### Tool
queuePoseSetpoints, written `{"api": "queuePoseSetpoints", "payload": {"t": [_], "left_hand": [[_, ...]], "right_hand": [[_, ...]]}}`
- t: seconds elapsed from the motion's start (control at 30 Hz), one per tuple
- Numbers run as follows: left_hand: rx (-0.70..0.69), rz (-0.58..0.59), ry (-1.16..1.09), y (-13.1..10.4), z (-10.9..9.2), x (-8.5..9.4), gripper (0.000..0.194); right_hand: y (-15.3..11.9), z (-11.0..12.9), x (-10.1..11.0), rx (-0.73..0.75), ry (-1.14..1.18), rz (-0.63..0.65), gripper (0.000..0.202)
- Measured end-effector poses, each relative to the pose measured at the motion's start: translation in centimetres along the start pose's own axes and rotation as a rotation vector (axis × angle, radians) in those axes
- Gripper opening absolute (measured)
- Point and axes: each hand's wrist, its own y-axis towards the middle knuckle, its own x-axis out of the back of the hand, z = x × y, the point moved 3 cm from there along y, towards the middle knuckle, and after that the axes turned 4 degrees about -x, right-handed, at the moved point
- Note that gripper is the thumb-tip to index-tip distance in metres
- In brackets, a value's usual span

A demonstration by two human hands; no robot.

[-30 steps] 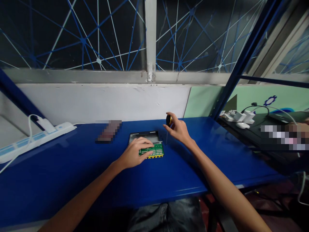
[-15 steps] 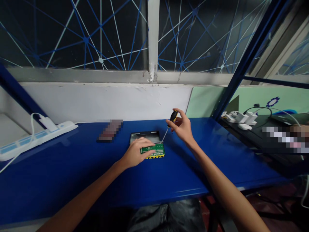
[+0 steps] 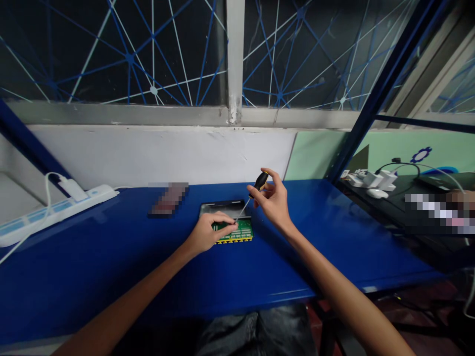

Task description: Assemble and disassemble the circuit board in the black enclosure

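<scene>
My right hand [image 3: 272,200] grips the black and yellow handle of a screwdriver [image 3: 261,181], whose thin shaft slants down and left. Its tip meets the fingertips of my left hand [image 3: 208,232] over a green circuit board [image 3: 244,230] with a yellow front edge. The left thumb and forefinger are closed together at the tip; whatever is between them is too small to make out. Behind the board lies a dark, shallow case [image 3: 222,208], partly covered by my left hand.
A white power strip [image 3: 100,194] with a plug and cable lies at the left of the blue table [image 3: 267,267]. A blurred dark object [image 3: 168,200] lies back left. Chargers [image 3: 374,180] and pixelated things occupy the black desk at right.
The screwdriver and my right hand have moved left, bringing the tip from the board's back right corner to my left fingertips. My left thumb and forefinger have closed together.
</scene>
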Motion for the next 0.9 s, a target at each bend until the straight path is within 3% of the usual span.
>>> {"api": "queuePoseSetpoints", "payload": {"t": [0.17, 0.43, 0.9], "left_hand": [[-0.028, -0.043, 0.008, -0.1, 0.0, 0.2, 0.015], [-0.184, -0.086, 0.13, -0.2, -0.5, 0.5, 0.013], [-0.277, -0.042, 0.281, -0.5, -0.9, 0.2, 0.013]], "right_hand": [[0.0, 0.1, 0.0, 0.021, -0.003, -0.022, 0.06], [-0.2, 0.4, -0.1, 0.054, 0.015, -0.037, 0.06], [-1.3, 1.1, -0.6, 0.152, -0.121, 0.01, 0.06]]}}
